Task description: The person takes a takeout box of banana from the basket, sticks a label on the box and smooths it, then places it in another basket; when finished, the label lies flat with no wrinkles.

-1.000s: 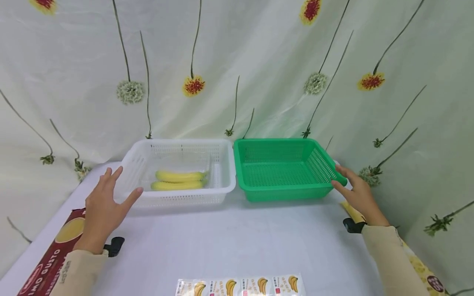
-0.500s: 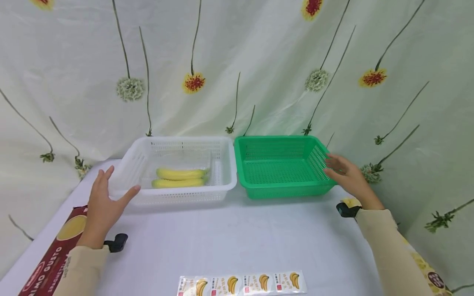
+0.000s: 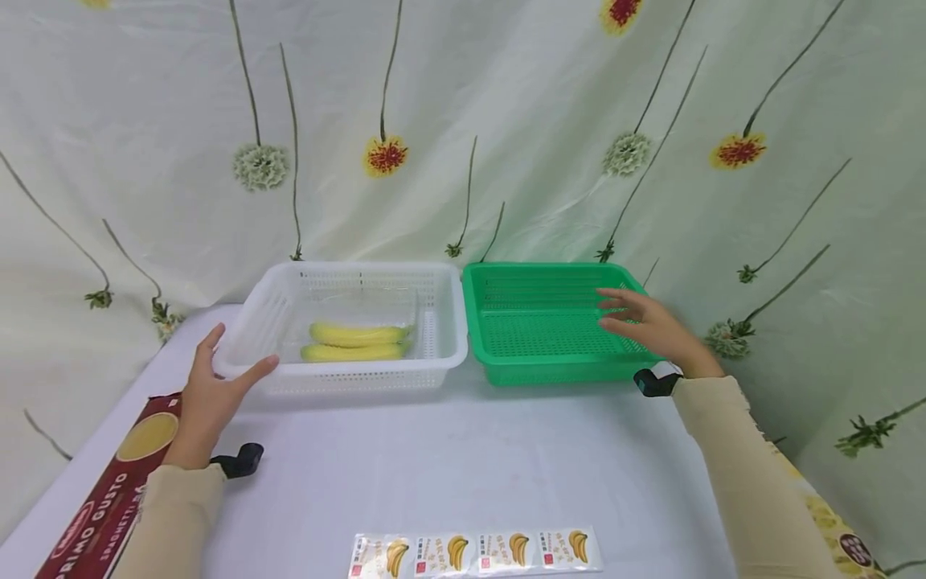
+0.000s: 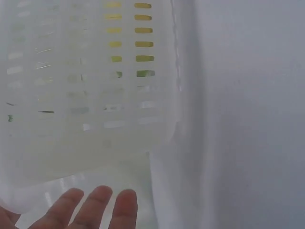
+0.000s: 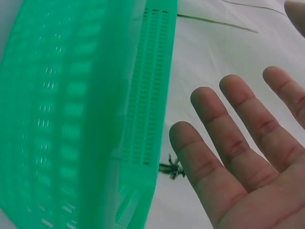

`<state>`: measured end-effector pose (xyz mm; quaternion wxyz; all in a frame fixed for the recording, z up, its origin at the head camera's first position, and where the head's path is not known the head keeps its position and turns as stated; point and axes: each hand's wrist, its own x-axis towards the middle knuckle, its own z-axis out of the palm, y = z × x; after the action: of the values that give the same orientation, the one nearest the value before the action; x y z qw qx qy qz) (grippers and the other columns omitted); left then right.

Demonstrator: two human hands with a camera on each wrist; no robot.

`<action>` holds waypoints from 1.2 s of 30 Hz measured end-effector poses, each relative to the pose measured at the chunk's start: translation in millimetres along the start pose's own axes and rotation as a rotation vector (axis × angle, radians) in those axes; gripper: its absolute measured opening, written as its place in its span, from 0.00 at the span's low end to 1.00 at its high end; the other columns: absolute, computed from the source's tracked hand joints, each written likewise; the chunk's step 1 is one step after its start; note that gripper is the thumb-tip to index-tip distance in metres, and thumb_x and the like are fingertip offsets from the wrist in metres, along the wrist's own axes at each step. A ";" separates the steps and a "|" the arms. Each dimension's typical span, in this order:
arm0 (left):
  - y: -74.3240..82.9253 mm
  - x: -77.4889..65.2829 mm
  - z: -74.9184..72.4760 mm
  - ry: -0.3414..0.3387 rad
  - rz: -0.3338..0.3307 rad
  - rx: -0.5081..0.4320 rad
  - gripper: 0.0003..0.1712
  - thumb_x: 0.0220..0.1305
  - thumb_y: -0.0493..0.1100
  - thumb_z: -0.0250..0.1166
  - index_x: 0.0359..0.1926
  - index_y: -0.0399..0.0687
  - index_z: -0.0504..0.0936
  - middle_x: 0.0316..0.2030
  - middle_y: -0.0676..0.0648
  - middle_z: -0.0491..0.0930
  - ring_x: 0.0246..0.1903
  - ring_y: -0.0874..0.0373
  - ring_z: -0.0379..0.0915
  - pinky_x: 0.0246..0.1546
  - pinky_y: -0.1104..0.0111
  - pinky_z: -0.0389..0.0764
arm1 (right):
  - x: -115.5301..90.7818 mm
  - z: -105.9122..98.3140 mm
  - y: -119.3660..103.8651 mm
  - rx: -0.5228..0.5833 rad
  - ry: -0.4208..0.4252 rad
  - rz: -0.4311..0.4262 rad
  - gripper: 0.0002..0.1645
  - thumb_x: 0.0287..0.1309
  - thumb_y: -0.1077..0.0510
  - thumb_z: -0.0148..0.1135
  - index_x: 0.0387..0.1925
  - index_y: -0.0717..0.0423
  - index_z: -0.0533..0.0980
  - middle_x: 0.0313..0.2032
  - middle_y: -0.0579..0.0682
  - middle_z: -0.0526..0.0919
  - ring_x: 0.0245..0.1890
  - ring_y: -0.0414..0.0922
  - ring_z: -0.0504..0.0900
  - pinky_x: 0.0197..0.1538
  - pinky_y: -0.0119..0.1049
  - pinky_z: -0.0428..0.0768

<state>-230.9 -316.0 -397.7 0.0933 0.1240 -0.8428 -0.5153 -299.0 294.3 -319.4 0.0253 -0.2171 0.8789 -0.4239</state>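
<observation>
Now the right hand [image 3: 651,328] has shifted inward over the green basket [image 3: 557,372]; like the left hand [image 3: 217,394], grip spread, nothing yet held.

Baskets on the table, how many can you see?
2. The white basket is on the left, and the green basket is beside it on the right. No others show.
</observation>
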 end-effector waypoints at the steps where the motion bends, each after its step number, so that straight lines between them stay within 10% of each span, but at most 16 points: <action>1: -1.8 1.4 0.8 -0.004 -0.004 -0.006 0.65 0.74 0.62 0.68 0.89 0.53 0.30 0.85 0.28 0.39 0.76 0.27 0.50 0.73 0.29 0.61 | 3.4 1.2 -1.5 0.006 -0.012 -0.003 0.39 0.80 0.60 0.60 0.83 0.63 0.58 0.75 0.72 0.68 0.72 0.70 0.71 0.70 0.68 0.73; 3: -6.2 4.3 2.4 -0.004 0.003 -0.015 0.64 0.74 0.61 0.69 0.89 0.53 0.32 0.83 0.28 0.45 0.68 0.33 0.58 0.68 0.46 0.75 | 10.3 3.8 -3.3 0.021 -0.031 -0.005 0.39 0.80 0.59 0.60 0.84 0.62 0.58 0.75 0.71 0.68 0.73 0.69 0.71 0.71 0.66 0.73; 8: -12.1 7.9 5.0 0.015 0.010 -0.002 0.61 0.75 0.61 0.69 0.89 0.52 0.37 0.80 0.31 0.55 0.57 0.45 0.61 0.47 0.72 0.72 | 27.5 11.3 -7.1 0.060 -0.073 0.011 0.40 0.80 0.56 0.61 0.85 0.58 0.58 0.76 0.68 0.67 0.74 0.67 0.71 0.72 0.66 0.71; 17: -9.8 9.2 7.5 0.034 -0.079 -0.080 0.58 0.76 0.61 0.67 0.89 0.56 0.39 0.83 0.36 0.52 0.70 0.39 0.58 0.76 0.44 0.67 | 51.6 25.0 -25.4 0.078 -0.159 0.047 0.41 0.79 0.53 0.63 0.85 0.52 0.59 0.78 0.63 0.67 0.75 0.64 0.70 0.75 0.64 0.68; 36: -11.2 11.9 10.3 0.033 -0.062 -0.155 0.57 0.76 0.56 0.69 0.89 0.54 0.41 0.84 0.37 0.51 0.75 0.40 0.56 0.77 0.52 0.66 | 105.7 74.4 -65.9 0.253 -0.316 0.022 0.39 0.78 0.60 0.63 0.84 0.54 0.61 0.77 0.65 0.68 0.73 0.66 0.72 0.72 0.60 0.75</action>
<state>-243.8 -315.8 -412.0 0.1005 0.1507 -0.7945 -0.5795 -353.8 161.1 -302.5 0.1946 -0.2661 0.8061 -0.4915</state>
